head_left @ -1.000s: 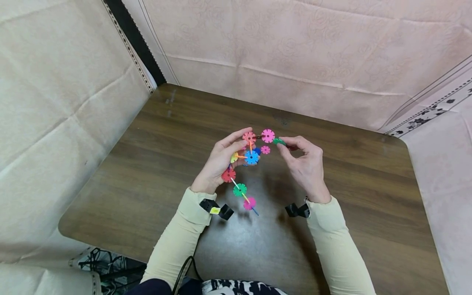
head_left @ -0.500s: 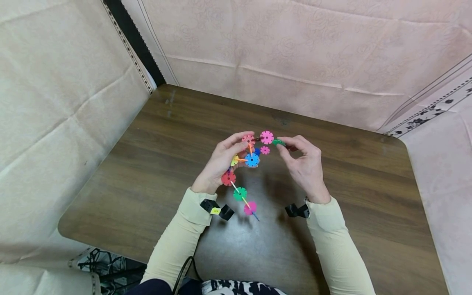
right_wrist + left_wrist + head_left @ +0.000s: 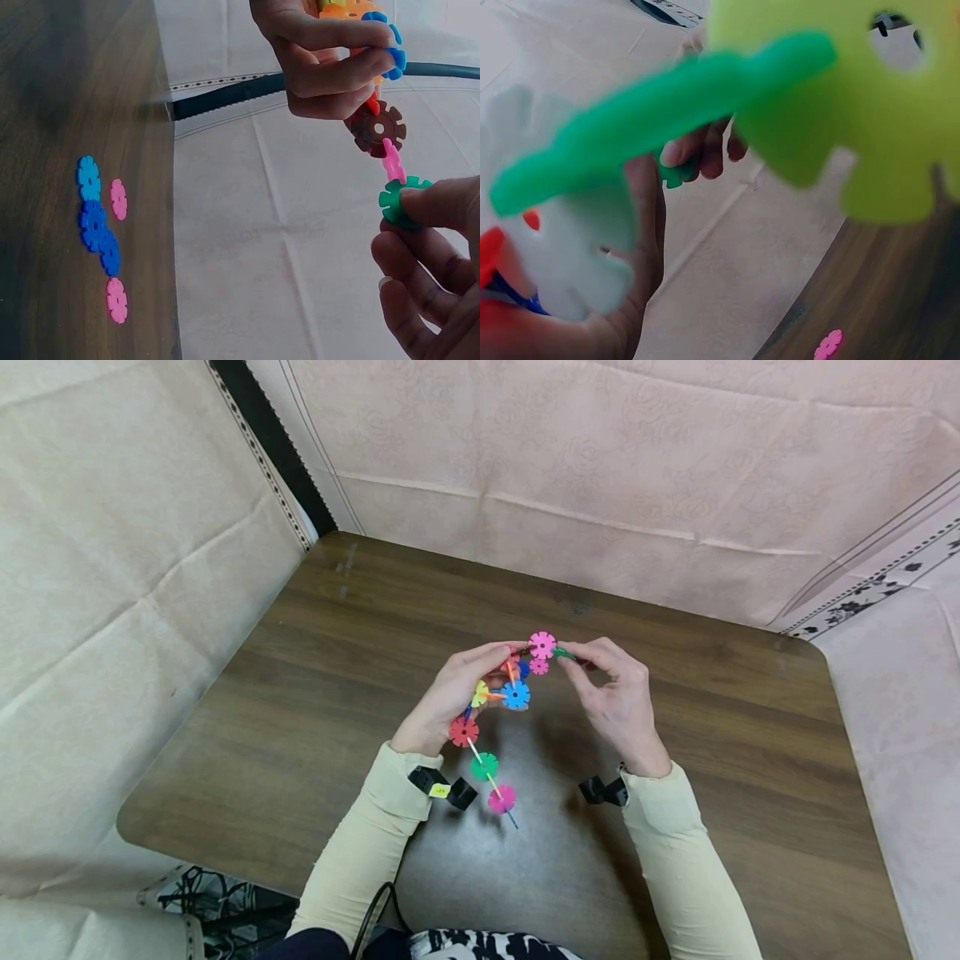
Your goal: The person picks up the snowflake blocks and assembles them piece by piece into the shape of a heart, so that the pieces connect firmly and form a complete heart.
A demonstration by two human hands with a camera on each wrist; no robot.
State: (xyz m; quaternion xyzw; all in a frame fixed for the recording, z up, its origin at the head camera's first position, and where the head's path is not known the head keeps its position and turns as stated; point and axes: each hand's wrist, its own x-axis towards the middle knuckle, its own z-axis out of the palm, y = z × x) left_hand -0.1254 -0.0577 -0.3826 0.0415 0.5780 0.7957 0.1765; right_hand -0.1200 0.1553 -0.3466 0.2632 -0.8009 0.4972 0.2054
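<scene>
A chain of notched plastic discs, the slotted snowflake kind, hangs from my left hand [image 3: 435,706], whose fingers and thumb grip it near a blue disc [image 3: 515,695]. Below that hand dangle a red disc [image 3: 464,732], a green one [image 3: 483,767] and a magenta one [image 3: 502,798]. At the other end, my right hand [image 3: 621,697] pinches a green disc [image 3: 401,202] between thumb and fingers. This disc meets a pink disc [image 3: 394,161], which joins a brown disc [image 3: 379,127]. Close to the left wrist camera, a yellow-green disc [image 3: 817,142] and a white disc [image 3: 577,247] look blurred.
On the wooden table [image 3: 750,760] lie loose light blue [image 3: 88,178], dark blue [image 3: 94,225] and pink discs [image 3: 117,300], partly behind the hands in the head view. Pale cloth [image 3: 600,468] surrounds the table. A black cable [image 3: 375,906] runs by the left sleeve.
The left hand has turned a little, and the dangling end of the chain has swung lower, nearer the body. The pink disc has dropped slightly, and the pinched green disc shows more edge-on.
</scene>
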